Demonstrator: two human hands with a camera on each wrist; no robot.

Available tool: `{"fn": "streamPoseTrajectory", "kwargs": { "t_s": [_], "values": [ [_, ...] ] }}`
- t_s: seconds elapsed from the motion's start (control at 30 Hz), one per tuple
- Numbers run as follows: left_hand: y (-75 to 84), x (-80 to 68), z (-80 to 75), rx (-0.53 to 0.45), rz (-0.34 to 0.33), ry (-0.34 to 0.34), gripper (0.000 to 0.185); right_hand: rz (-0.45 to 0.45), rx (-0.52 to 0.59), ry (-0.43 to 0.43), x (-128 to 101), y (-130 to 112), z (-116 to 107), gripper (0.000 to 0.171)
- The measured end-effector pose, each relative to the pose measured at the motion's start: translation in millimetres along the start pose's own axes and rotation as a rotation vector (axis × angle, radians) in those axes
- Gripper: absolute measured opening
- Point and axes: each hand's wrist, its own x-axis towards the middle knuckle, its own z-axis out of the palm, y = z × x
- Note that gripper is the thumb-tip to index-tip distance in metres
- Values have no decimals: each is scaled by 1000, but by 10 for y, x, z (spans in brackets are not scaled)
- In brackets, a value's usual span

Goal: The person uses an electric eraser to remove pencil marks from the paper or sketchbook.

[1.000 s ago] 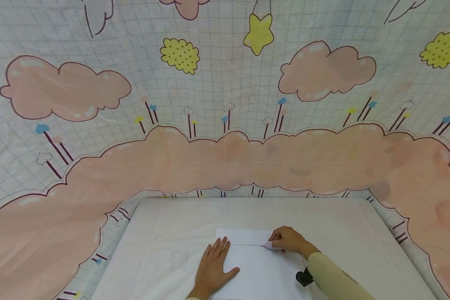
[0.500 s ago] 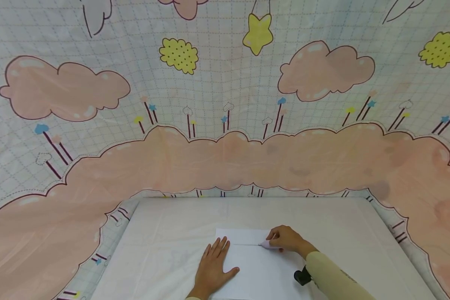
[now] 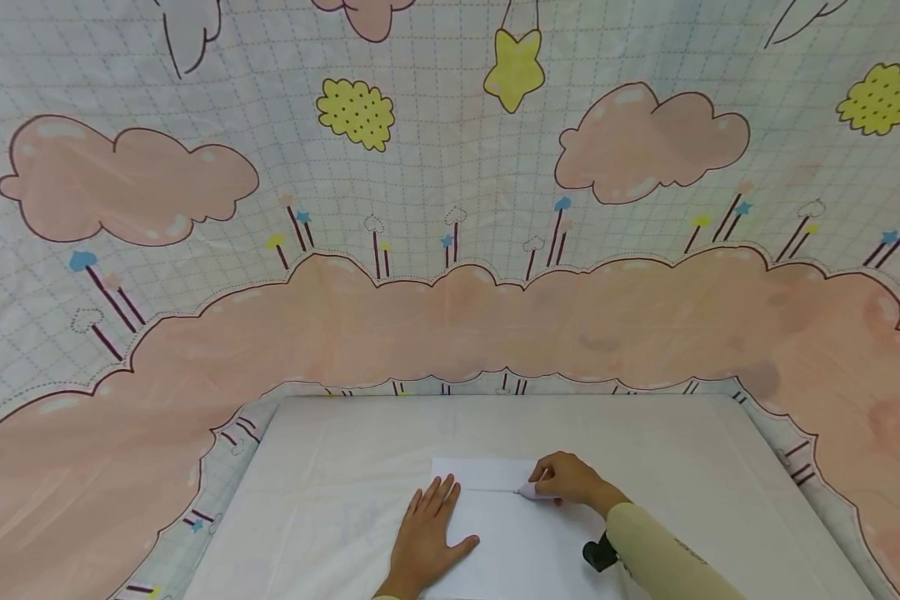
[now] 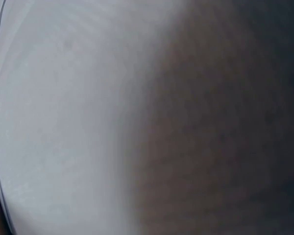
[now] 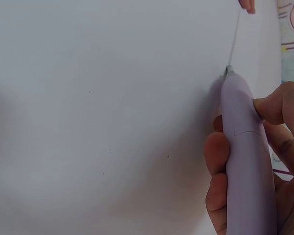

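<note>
The right hand (image 3: 566,481) is pinching a lilac pen (image 5: 245,147) (tip on the paper sheet (image 3: 525,533)); the left hand (image 3: 429,533) is pressing it, fingers flat together.

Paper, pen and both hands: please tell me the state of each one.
Paper: lying flat on the table, a thin line across it.
Pen: lilac, tip touching the paper at the line.
Left hand: pressed flat on the paper, fingers straight.
Right hand: gripping the pen.
</note>
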Motion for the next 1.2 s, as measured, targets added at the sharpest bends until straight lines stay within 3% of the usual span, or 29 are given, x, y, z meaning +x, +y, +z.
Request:
{"fn": "streamPoseTrajectory", "kwargs": {
  "t_s": [0.5, 1.2],
  "values": [
    [-29, 10, 69, 16, 12, 35, 93, 23, -4, 15, -43, 62, -50, 8],
    [-4, 4, 17, -17, 1, 17, 91, 45, -5, 24, -62, 40, -75, 9]
  ]
}}
